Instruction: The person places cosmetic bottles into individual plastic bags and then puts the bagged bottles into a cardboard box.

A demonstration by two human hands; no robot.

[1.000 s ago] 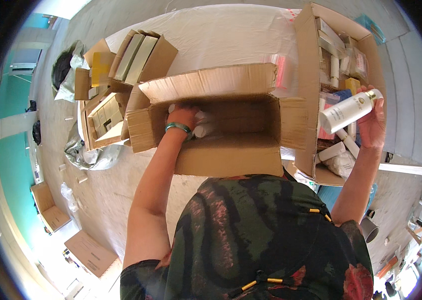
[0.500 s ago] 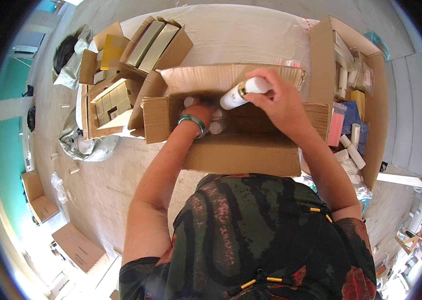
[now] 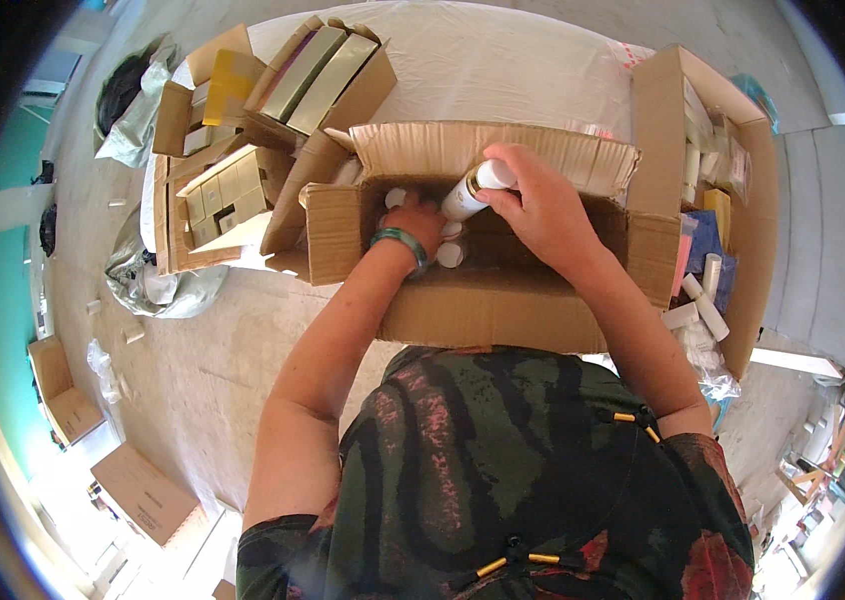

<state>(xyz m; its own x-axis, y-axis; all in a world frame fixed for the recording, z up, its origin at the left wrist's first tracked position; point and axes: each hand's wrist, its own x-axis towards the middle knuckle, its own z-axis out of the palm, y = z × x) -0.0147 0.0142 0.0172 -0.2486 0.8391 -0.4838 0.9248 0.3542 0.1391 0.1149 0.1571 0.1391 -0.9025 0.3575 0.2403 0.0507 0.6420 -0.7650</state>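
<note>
Right hand (image 3: pixel 550 215): clamped on white bottle (image 3: pixel 461 201), tilted.
Left hand (image 3: pixel 419 222): inside carton (image 3: pixel 503 312), grip unclear, partly hiding capped bottles (image 3: pixel 451 255).
Table (image 3: pixel 503 60): filled box (image 3: pixel 657 125) right, opened box (image 3: pixel 371 92) left.

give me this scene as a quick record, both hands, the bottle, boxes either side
left hand: inside open cardboard box, beside white-capped bottles; grip unclear
left wrist: green bangle
right hand: gripping white bottle near its cap
bottle pose: tilted, cap up
left carton: small pale-gold boxes
right carton: white cylindrical containers, yellow box
</note>
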